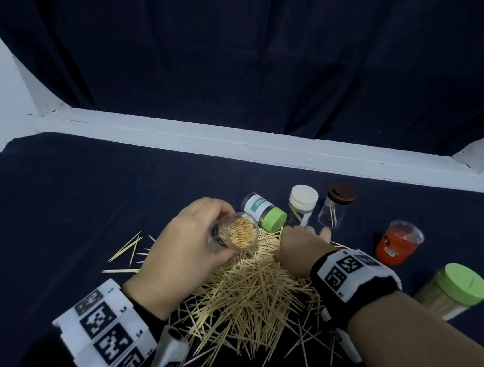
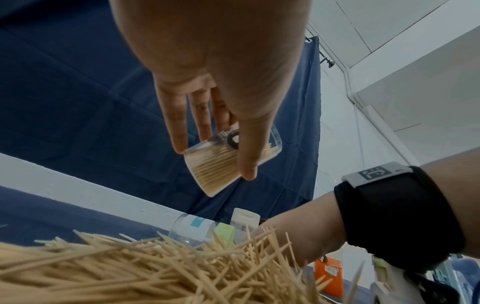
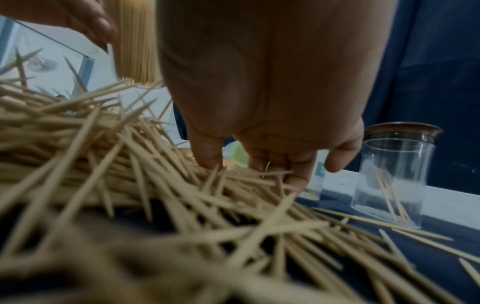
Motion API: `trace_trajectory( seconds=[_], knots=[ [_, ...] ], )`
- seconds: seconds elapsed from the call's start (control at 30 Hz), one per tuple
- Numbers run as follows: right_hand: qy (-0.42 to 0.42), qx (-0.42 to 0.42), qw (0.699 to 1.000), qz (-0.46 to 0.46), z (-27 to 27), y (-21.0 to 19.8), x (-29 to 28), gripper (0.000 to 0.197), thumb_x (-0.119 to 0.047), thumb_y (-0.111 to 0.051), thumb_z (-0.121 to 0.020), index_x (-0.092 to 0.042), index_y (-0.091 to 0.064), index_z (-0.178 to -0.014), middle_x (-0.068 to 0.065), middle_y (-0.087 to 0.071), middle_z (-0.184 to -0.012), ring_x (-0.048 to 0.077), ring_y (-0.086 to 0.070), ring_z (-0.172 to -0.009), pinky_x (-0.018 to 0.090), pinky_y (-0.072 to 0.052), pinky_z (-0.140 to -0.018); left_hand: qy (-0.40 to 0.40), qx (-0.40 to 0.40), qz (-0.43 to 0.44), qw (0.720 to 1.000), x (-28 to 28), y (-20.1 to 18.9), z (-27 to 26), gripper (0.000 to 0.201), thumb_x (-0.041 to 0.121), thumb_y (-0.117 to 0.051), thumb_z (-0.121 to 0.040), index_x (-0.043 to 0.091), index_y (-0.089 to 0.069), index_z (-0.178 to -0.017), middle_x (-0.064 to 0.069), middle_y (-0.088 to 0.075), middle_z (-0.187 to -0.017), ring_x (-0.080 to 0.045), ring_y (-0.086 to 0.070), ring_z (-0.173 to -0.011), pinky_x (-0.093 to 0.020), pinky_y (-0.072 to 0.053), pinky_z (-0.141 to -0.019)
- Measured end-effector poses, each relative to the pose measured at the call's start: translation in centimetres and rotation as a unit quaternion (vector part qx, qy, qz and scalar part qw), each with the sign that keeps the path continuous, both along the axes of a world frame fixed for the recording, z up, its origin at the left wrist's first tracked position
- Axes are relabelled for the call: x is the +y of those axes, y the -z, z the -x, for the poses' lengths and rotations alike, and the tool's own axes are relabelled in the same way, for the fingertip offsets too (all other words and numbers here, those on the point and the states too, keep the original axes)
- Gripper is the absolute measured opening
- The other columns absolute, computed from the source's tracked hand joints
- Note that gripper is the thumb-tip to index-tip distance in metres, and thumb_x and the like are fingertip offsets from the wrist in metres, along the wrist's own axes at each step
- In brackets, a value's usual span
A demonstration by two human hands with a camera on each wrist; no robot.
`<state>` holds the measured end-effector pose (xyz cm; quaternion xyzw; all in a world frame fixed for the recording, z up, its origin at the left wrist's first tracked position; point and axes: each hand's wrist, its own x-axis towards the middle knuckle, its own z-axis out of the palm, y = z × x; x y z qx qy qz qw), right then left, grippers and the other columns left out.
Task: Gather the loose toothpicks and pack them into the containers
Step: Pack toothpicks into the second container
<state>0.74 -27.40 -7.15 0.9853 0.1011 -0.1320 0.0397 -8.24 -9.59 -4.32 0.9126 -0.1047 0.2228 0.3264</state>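
Observation:
A big heap of loose toothpicks [image 1: 253, 289] lies on the dark cloth in front of me. My left hand [image 1: 206, 227] grips a clear open jar [image 1: 240, 234] packed full of toothpicks and holds it tilted above the heap's left side. The left wrist view shows thumb and fingers [image 2: 179, 127] wrapped round that jar [image 2: 215, 170]. My right hand [image 1: 301, 234] reaches down into the far edge of the heap. In the right wrist view its thumb and curled fingertips [image 3: 298, 179] close on a few toothpicks [image 3: 259, 174].
Behind the heap a green-lidded jar [image 1: 261, 211] lies on its side, beside an upright white-lidded jar [image 1: 303, 203] and a brown-lidded clear jar [image 1: 335, 211] with a few toothpicks. At the right stand a red jar [image 1: 397, 243] and a full green-lidded jar [image 1: 456, 291]. Stray toothpicks [image 1: 129, 249] lie left.

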Motion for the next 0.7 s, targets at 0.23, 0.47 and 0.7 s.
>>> trace_trajectory(
  seconds=[0.23, 0.47, 0.7],
  knots=[
    [-0.026, -0.005, 0.999, 0.038, 0.5, 0.3, 0.2, 0.03, -0.024, -0.043, -0.096, -0.011, -0.044, -0.122, 0.008, -0.049, -0.126, 0.026, -0.04, -0.122, 0.046, -0.023, -0.098, -0.014, 0.002, -0.011, 1.0, 0.3, -0.1, 0.1, 0.042, 0.025, -0.085, -0.064, 0.025, -0.059, -0.097, 0.016, -0.056, -0.093, 0.0, -0.053, -0.087, -0.023, -0.048, -0.077],
    [-0.09, -0.022, 0.993, 0.073, 1.1, 0.1, 0.5, 0.034, -0.011, -0.039, -0.095, -0.005, -0.042, -0.128, 0.014, -0.049, -0.13, 0.029, -0.044, -0.121, 0.039, -0.027, -0.102, -0.023, 0.005, -0.022, 0.999, 0.6, 0.0, 0.0, 0.044, 0.027, -0.086, -0.063, 0.026, -0.058, -0.097, 0.017, -0.055, -0.093, 0.0, -0.052, -0.088, -0.019, -0.046, -0.077],
    [-0.133, -0.042, 0.99, 0.031, 1.4, -0.1, -1.5, 0.023, -0.005, -0.035, -0.094, -0.009, -0.043, -0.115, 0.011, -0.058, -0.117, 0.029, -0.054, -0.107, 0.039, -0.034, -0.089, -0.037, 0.015, -0.013, 0.999, 0.8, 0.0, -0.1, 0.042, 0.028, -0.085, -0.064, 0.025, -0.059, -0.097, 0.015, -0.056, -0.093, -0.002, -0.053, -0.089, -0.024, -0.048, -0.077]
  ],
)
